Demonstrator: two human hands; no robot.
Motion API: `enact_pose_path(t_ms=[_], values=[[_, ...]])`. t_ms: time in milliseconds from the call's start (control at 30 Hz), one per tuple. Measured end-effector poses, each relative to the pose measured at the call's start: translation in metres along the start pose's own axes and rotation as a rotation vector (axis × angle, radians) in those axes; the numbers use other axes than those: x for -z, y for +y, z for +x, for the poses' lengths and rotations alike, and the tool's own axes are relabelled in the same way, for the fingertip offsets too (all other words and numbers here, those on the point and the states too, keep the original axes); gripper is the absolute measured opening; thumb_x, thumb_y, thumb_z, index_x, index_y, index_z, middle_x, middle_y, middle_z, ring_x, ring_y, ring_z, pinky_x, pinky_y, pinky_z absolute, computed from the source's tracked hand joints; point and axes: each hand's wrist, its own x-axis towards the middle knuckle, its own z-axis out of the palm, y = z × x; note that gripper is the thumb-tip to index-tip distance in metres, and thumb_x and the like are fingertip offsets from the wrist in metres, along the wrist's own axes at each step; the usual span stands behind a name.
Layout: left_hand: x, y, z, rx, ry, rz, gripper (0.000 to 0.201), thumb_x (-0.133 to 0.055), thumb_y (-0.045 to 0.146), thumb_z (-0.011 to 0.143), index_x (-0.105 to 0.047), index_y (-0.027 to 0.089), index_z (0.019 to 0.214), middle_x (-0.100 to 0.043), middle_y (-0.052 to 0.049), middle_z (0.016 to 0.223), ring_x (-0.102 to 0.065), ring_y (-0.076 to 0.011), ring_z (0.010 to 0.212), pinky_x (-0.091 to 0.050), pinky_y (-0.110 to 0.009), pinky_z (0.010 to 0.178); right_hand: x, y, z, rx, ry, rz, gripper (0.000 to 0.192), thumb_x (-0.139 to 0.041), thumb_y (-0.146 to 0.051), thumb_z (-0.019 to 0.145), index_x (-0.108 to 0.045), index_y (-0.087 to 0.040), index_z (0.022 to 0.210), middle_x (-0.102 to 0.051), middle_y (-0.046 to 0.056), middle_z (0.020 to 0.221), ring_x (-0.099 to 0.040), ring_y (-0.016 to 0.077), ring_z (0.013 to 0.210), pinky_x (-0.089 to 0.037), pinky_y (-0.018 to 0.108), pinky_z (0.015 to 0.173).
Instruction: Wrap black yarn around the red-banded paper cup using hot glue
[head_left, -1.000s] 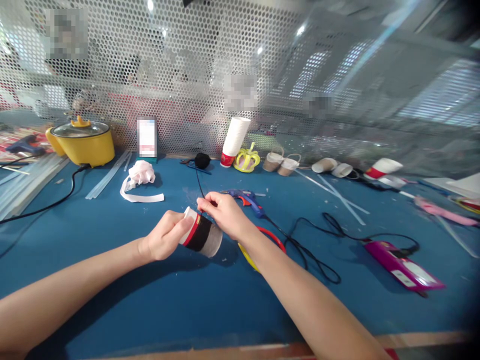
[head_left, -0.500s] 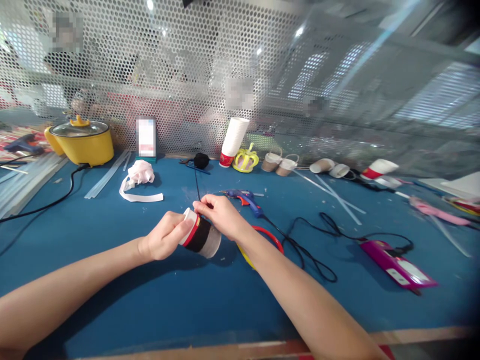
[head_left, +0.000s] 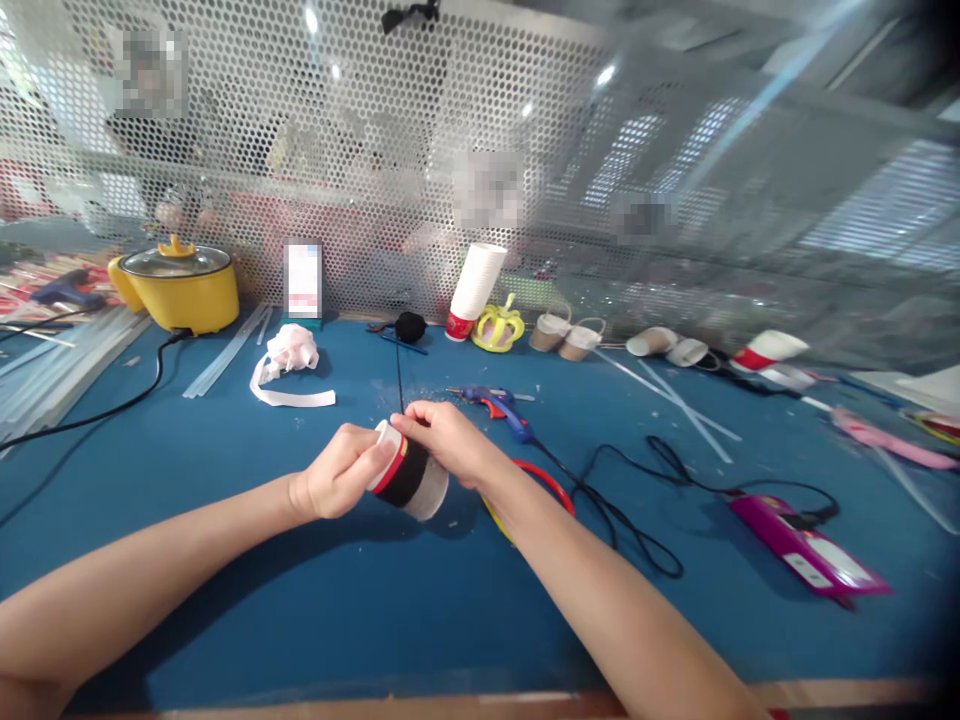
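1. over the middle of the blue table (head_left: 225, 560), we hold a paper cup (head_left: 409, 478) on its side just above the surface, its long axis running from the white rim on our left to the base on our right.
2. our left hand (head_left: 337, 485) closes its fingers around the rim end; a black band and a red stripe wrap the cup's body beside them.
3. our right hand (head_left: 446, 440) sits on the upper side of the cup, just right of the left and touching it, finger and thumb pressed together on a black yarn strand (head_left: 400, 385).
4. the strand runs away from us to a black yarn ball (head_left: 409, 325) near the perforated screen (head_left: 420, 150).
5. a blue glue gun (head_left: 496, 405) lies just beyond the right hand, a red and yellow ring (head_left: 547, 478) under that wrist.
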Motion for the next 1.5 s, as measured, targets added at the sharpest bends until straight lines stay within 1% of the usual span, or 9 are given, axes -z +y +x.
enact_pose_path(t_ms=[433,533,667,833,933,1067,1133,1333,1500], values=[[0.001,-0.004,-0.001,-0.104,-0.017,0.082,0.038,-0.025,0.031,0.09,-0.028,0.019,0.054,-0.031,0.005,0.049,-0.026,-0.0071,0.046,-0.027,-0.023,0.047,-0.003,-0.002,-0.003,0.046,0.07,0.029,0.038,-0.053,-0.051,0.075,-0.045,-0.017,0.06,-0.037,-0.006,0.052,-0.032,0.0076,0.047,-0.024,0.021,0.044],[0.001,-0.007,-0.001,-0.161,0.001,0.148,0.037,-0.024,0.03,0.091,-0.029,0.019,0.055,-0.033,0.004,0.051,-0.029,-0.008,0.048,-0.029,-0.024,0.048,-0.004,0.002,0.001,0.041,0.095,0.131,0.041,-0.047,-0.055,0.078,-0.052,-0.016,0.065,-0.047,-0.003,0.057,-0.042,0.0095,0.052,-0.033,0.022,0.05],[0.003,-0.015,0.0,-0.205,0.058,0.256,0.038,-0.023,0.033,0.091,-0.037,0.018,0.058,-0.041,0.0,0.057,-0.033,-0.0101,0.053,-0.033,-0.026,0.053,0.0,0.002,0.005,0.013,0.121,0.245,0.051,-0.036,-0.059,0.082,-0.06,-0.015,0.072,-0.061,0.003,0.07,-0.057,0.0151,0.071,-0.042,0.027,0.07],[0.007,-0.024,0.002,-0.054,0.108,0.199,0.041,-0.027,0.042,0.089,-0.052,0.013,0.074,-0.055,-0.007,0.073,-0.045,-0.0145,0.064,-0.04,-0.03,0.065,0.005,-0.003,-0.002,0.025,0.037,0.123,0.053,-0.03,-0.059,0.084,-0.064,-0.018,0.083,-0.067,0.004,0.079,-0.06,0.0198,0.081,-0.043,0.033,0.08],[0.005,-0.027,0.005,0.147,0.117,0.013,0.042,-0.034,0.046,0.087,-0.056,0.012,0.082,-0.058,-0.006,0.077,-0.049,-0.0156,0.07,-0.041,-0.029,0.069,0.003,0.002,-0.01,0.071,0.135,-0.032,0.05,-0.03,-0.054,0.087,-0.063,-0.017,0.086,-0.067,0.006,0.083,-0.06,0.0218,0.086,-0.042,0.035,0.082],[-0.001,-0.036,0.008,0.508,0.136,-0.457,0.042,-0.046,0.053,0.078,-0.058,0.012,0.079,-0.059,-0.002,0.07,-0.052,-0.0158,0.069,-0.042,-0.028,0.068,-0.007,0.018,-0.018,0.176,0.337,-0.205,0.037,-0.041,-0.045,0.086,-0.059,-0.016,0.1,-0.063,0.011,0.101,-0.057,0.0224,0.098,-0.041,0.035,0.087],[-0.004,-0.041,0.01,0.549,0.125,-0.504,0.047,-0.044,0.056,0.077,-0.058,0.011,0.078,-0.059,-0.002,0.066,-0.053,-0.0158,0.065,-0.043,-0.029,0.066,-0.012,0.024,-0.019,0.268,0.361,-0.278,0.035,-0.045,-0.042,0.085,-0.056,-0.016,0.106,-0.06,0.013,0.107,-0.055,0.0226,0.102,-0.04,0.036,0.09],[-0.005,-0.041,0.012,0.604,0.157,-0.469,0.044,-0.048,0.054,0.074,-0.057,0.011,0.07,-0.053,0.002,0.058,-0.045,-0.0101,0.054,-0.036,-0.023,0.054,-0.012,0.032,-0.017,0.429,0.181,-0.346,0.043,-0.049,-0.044,0.083,-0.049,-0.018,0.118,-0.054,0.014,0.114,-0.05,0.0239,0.109,-0.04,0.041,0.093],[-0.003,-0.025,0.016,0.6,0.006,-0.397,0.034,-0.054,0.045,0.07,-0.057,0.011,0.073,-0.053,0.003,0.06,-0.044,-0.0104,0.057,-0.035,-0.023,0.056,-0.006,0.034,-0.017,0.421,0.096,-0.217,0.057,-0.022,-0.056,0.088,-0.05,-0.019,0.121,-0.049,0.014,0.124,-0.043,0.022,0.119,-0.032,0.043,0.102]])
